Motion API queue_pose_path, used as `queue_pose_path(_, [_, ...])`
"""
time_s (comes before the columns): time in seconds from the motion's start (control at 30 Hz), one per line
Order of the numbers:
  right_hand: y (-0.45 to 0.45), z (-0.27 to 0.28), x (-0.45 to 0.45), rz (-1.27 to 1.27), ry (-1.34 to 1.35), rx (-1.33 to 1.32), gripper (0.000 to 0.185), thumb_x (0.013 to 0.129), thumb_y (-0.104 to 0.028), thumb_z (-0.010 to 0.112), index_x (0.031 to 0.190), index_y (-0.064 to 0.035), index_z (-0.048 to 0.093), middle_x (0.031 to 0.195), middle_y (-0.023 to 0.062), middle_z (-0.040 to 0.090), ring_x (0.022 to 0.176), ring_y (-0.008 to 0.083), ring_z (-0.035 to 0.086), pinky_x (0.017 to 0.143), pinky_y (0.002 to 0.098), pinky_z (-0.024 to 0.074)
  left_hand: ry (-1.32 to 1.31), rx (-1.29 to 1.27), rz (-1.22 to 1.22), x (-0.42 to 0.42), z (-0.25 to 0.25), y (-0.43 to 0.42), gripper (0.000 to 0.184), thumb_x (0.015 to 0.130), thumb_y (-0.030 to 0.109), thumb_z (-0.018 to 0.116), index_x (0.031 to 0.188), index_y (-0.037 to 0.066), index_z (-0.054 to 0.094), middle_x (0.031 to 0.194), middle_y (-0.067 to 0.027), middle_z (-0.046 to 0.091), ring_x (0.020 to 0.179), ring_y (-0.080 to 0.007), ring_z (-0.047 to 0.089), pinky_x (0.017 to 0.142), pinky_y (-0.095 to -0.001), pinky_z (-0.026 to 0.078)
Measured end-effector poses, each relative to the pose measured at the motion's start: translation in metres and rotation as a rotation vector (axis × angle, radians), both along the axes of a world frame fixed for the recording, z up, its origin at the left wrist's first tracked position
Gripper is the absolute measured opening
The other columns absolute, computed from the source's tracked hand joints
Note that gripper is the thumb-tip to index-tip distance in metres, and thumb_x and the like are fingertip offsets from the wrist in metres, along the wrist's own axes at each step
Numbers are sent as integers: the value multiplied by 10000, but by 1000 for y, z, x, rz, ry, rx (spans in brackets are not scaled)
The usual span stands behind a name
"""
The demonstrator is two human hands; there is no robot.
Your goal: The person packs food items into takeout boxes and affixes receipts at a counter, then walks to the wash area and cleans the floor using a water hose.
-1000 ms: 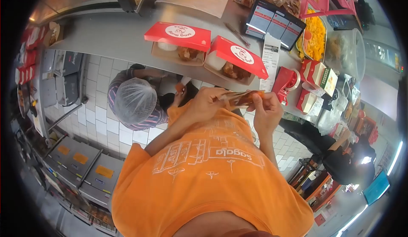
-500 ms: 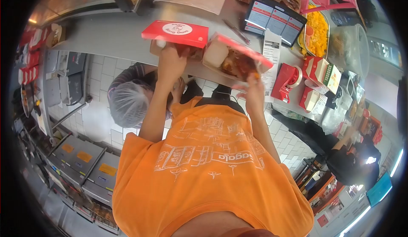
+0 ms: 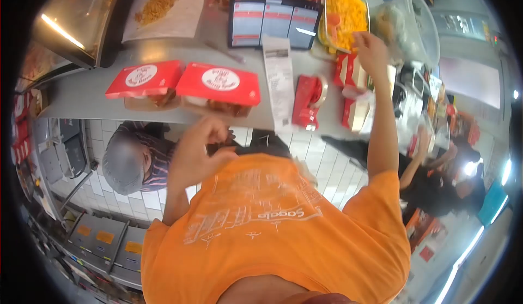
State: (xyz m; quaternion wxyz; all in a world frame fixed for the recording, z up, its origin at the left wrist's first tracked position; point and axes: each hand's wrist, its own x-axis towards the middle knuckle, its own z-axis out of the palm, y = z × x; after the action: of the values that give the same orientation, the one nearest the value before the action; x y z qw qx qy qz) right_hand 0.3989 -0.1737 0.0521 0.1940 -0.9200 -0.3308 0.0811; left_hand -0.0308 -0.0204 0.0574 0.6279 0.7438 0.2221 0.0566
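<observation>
Two takeaway boxes with red lids and white round logos stand side by side on the steel counter: the left box [image 3: 144, 79] and the right box [image 3: 219, 83]. Both lids are lowered, with some food showing at the front edges. My left hand [image 3: 200, 143] is in front of the right box, apart from it, thumb and fingers spread with nothing in them. My right hand [image 3: 371, 50] is stretched out by the tray [image 3: 348, 49] of yellow food, fingers loosely bent and apparently holding nothing. An orange scoop [image 3: 333, 27] lies in that food.
A tablet [image 3: 274, 23] and a printed receipt [image 3: 279, 80] are mid-counter. Right of them stand a red tape dispenser [image 3: 309, 102] and small red-and-cream boxes [image 3: 354, 113]. One person in a hairnet [image 3: 122, 162] is below the counter; another in black [image 3: 441, 195] is to the right.
Both hands have left the boxes, and the right box's lid has come down. My left hand has drawn back toward my body; my right has reached to the yellow food. The view has shifted right.
</observation>
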Motion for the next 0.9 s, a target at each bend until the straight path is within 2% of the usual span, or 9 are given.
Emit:
queue_pose_path(0.03, [27, -20, 30, 15, -97, -412, 366, 889, -340, 611, 1036, -13, 686, 930, 186, 704, 941, 318, 689, 780, 444, 528, 56, -43, -35, 22, 4, -16, 286, 775, 166, 771, 937, 21, 586, 787, -60, 563, 718, -192, 550, 657, -302, 446])
queue_pose_path(0.13, [74, -78, 73, -56, -255, -521, 379, 821, -366, 669, 1035, -56, 704, 1018, 164, 707, 1006, 314, 679, 818, 445, 535, 96, -139, -124, 90, 4, -54, 231, 788, 135, 754, 876, 12, 580, 753, -63, 577, 719, -168, 561, 689, -289, 464])
queue_pose_path(0.23, [63, -87, 81, 129, -26, -633, 408, 765, -362, 712, 1057, -77, 700, 1096, 149, 697, 1037, 322, 669, 849, 445, 537, -146, -122, -67, 157, -18, -86, 173, 840, 157, 713, 879, 38, 594, 738, -30, 616, 633, -87, 537, 592, -243, 425])
queue_pose_path(0.3, [68, -51, 73, 142, -7, -777, 391, 775, -293, 693, 1104, -82, 682, 1116, 141, 692, 1036, 324, 670, 846, 442, 539, -1, -245, 8, 222, -16, -78, 169, 895, 198, 640, 874, 31, 628, 765, -100, 671, 664, -187, 628, 591, -326, 468])
queue_pose_path(0.43, [67, -77, 86, 133, 23, -690, 343, 792, -249, 663, 1098, -97, 694, 1082, 129, 702, 1036, 322, 673, 846, 449, 538, 156, 389, 121, 345, -86, -65, 162, 840, 72, 593, 922, -49, 662, 882, -262, 680, 849, -402, 679, 731, -493, 534])
queue_pose_path(0.53, [75, -74, 86, 111, -28, -596, 333, 832, -241, 634, 1118, -76, 681, 1066, 140, 705, 1042, 327, 670, 846, 449, 543, 208, 556, 41, 382, -109, -56, 160, 814, 44, 593, 907, -52, 680, 905, -276, 676, 873, -408, 681, 770, -472, 557])
queue_pose_path(0.73, [72, -67, 139, 216, -394, -355, 210, 839, -111, 599, 1014, -7, 651, 908, 156, 716, 843, 373, 707, 711, 395, 584, 306, 530, 81, 404, -123, -57, 164, 780, 74, 636, 886, -38, 693, 1004, -259, 678, 922, -400, 683, 809, -449, 564])
queue_pose_path(0.8, [71, -74, 148, 454, -601, -402, 262, 879, -61, 533, 1045, 139, 510, 766, 246, 669, 740, 392, 696, 620, 455, 569, 332, 483, 73, 407, -130, -56, 171, 776, 78, 643, 885, -43, 692, 985, -266, 679, 918, -402, 683, 807, -444, 563])
queue_pose_path(0.9, [64, -89, 134, 584, -427, -415, 215, 851, -50, 543, 1006, 98, 545, 752, 235, 664, 746, 405, 685, 644, 461, 560, 288, 481, 21, 410, -146, -51, 181, 768, 79, 653, 879, -59, 688, 935, -282, 680, 904, -403, 685, 802, -433, 562])
